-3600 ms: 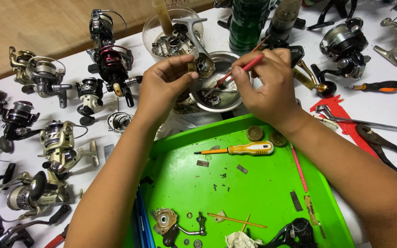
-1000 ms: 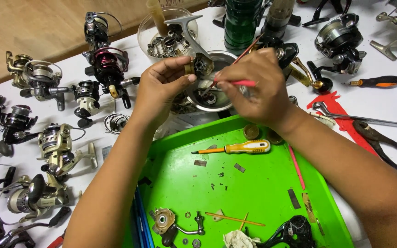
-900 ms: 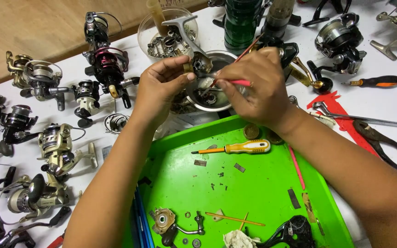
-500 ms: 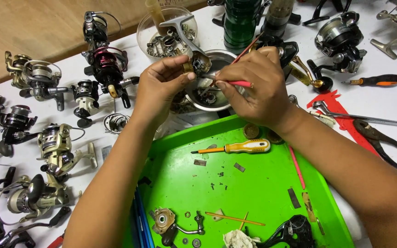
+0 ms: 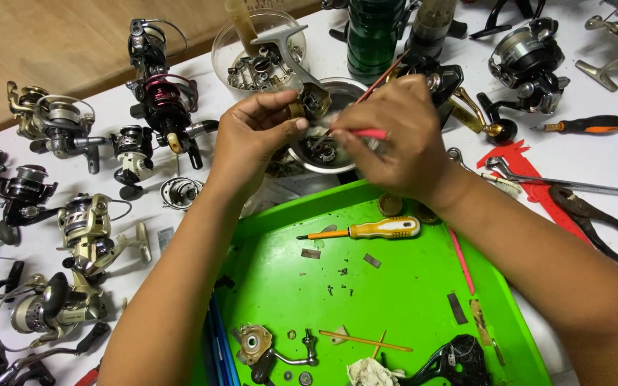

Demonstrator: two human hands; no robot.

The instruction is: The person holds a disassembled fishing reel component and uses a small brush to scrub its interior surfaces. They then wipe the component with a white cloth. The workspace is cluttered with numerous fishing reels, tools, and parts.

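A person's two bare hands worked above a white table crowded with fishing reels. The left hand (image 5: 255,139), at upper centre of the frame, pinched a reel body (image 5: 314,100) between thumb and fingers, its grey stem pointing up and left over a clear tub (image 5: 227,43) of parts. The right hand (image 5: 395,136), just right of it, was closed around a thin red brush (image 5: 370,132), whose tip met the reel body. Both sat above a metal bowl (image 5: 345,161) holding small parts. Below, a green tray (image 5: 395,300) carried a yellow screwdriver (image 5: 373,230), tiny screws (image 5: 341,282) and a reel plate (image 5: 255,342). Pliers (image 5: 595,225) lay at the right edge.

The pinch on the reel body looked light; a hard push from the brush could twist it loose into the bowl. A loose part flicked off might vanish among the reels, and a forearm dragging across the tray could scatter the screws.
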